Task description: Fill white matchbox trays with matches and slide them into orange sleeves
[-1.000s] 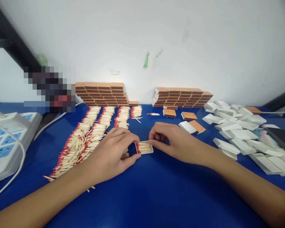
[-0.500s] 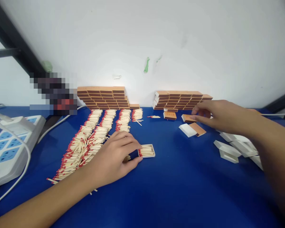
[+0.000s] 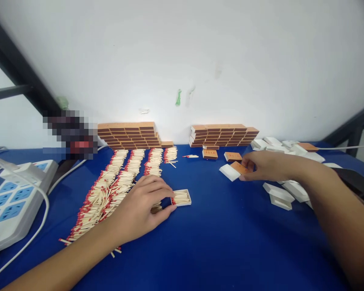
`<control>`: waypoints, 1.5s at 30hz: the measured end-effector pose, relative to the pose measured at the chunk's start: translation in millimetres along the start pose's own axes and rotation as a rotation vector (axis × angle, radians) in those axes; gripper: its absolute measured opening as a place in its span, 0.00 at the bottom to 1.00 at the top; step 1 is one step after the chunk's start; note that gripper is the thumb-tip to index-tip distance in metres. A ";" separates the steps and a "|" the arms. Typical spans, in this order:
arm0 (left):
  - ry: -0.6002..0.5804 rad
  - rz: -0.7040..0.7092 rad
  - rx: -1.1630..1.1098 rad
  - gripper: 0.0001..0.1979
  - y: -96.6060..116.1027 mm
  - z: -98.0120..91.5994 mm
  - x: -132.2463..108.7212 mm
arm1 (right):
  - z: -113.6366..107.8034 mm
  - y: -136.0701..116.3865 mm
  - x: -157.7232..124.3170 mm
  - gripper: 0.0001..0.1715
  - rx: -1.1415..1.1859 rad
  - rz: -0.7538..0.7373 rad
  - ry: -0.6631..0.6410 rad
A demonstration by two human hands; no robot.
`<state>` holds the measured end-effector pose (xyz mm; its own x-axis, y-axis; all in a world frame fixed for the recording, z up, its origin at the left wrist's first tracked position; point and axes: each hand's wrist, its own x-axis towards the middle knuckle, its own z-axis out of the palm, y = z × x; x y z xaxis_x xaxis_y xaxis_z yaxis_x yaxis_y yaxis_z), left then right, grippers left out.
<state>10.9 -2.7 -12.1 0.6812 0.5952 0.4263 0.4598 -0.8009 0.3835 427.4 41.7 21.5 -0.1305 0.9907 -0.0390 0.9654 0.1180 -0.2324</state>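
Observation:
My left hand is closed by thumb and fingers on the left end of a small white matchbox tray, which lies on the blue table full of red-tipped matches. Farther right, my right hand pinches the orange end of a flat piece, perhaps a matchbox sleeve, whose other half is white. Just beyond that hand sits a closed matchbox, with another matchbox to its left. Long rows of loose matches run beside and behind my left hand, which hides some of them.
Stacked matchboxes stand against the wall in a left stack and a right stack. White folded card pieces lie at the right. A power strip with a white cable is on the left.
My right hand has moved from the closed matchbox down to the orange end of the flat piece and gripped it. My left hand still holds the tray. The view has tilted slightly.

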 end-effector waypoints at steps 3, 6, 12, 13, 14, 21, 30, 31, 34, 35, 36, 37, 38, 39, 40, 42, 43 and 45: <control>0.020 -0.016 0.028 0.13 -0.5 0.4 -1.2 | -10.6 -14.1 -0.6 0.14 -0.078 0.101 -0.171; 0.044 -0.037 0.052 0.19 -1.5 1.0 -2.3 | -21.2 -31.2 -6.1 0.14 -0.053 0.052 0.026; 0.153 -0.114 0.009 0.24 -4.6 1.6 -3.0 | -0.3 -89.3 -21.5 0.14 0.105 -0.365 0.023; 0.177 -0.125 0.006 0.25 -4.5 1.3 -2.9 | 5.4 -98.3 -23.2 0.14 0.119 -0.395 -0.004; 0.194 -0.136 0.007 0.25 -4.1 1.0 -2.6 | 10.2 -106.0 -24.4 0.14 0.133 -0.418 -0.022; 0.212 -0.184 -0.038 0.26 -1.1 -1.8 0.1 | 18.7 -120.5 -20.9 0.17 0.221 -0.424 -0.065; 0.236 -0.305 -0.335 0.24 -7.0 0.3 3.2 | 24.1 -117.7 -16.3 0.22 0.405 -0.409 -0.040; 0.245 -0.318 -0.362 0.24 -7.7 0.2 3.5 | 24.3 -117.5 -16.1 0.23 0.420 -0.406 -0.030; 0.265 -0.338 -0.433 0.23 -9.9 -0.5 4.6 | 25.1 -116.8 -14.9 0.24 0.473 -0.374 -0.005; 0.272 -0.340 -0.456 0.23 -10.4 -0.8 5.1 | 25.6 -116.9 -14.4 0.24 0.494 -0.357 -0.002; 0.280 -0.342 -0.480 0.23 -10.7 -1.1 5.7 | 26.2 -117.3 -14.1 0.24 0.517 -0.342 -0.003; 0.289 -0.342 -0.503 0.23 -10.6 -1.4 6.4 | 27.0 -118.3 -13.9 0.24 0.543 -0.334 -0.007; 0.298 -0.345 -0.524 0.23 -10.2 -1.6 7.1 | 27.9 -119.8 -14.0 0.25 0.569 -0.333 -0.011; 0.304 -0.348 -0.544 0.23 -9.6 -1.8 7.7 | 28.9 -121.8 -14.4 0.25 0.593 -0.334 -0.014; 0.305 -0.353 -0.560 0.23 -8.7 -1.9 8.1 | 30.0 -124.5 -15.3 0.26 0.614 -0.336 -0.013; 0.293 -0.360 -0.571 0.24 -6.8 -2.0 8.1 | 32.4 -130.8 -17.9 0.25 0.645 -0.349 -0.006; 0.285 -0.358 -0.562 0.25 -6.0 -1.9 7.5 | 33.8 -134.0 -19.4 0.24 0.656 -0.357 0.000; 0.271 -0.336 -0.500 0.28 -4.5 -2.0 5.9 | 36.9 -139.6 -22.3 0.22 0.674 -0.385 0.000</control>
<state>11.7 4.5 -9.7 0.3489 0.8551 0.3834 0.2580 -0.4810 0.8379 287.3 0.7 19.0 -0.4287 0.8884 0.1642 0.5062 0.3867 -0.7708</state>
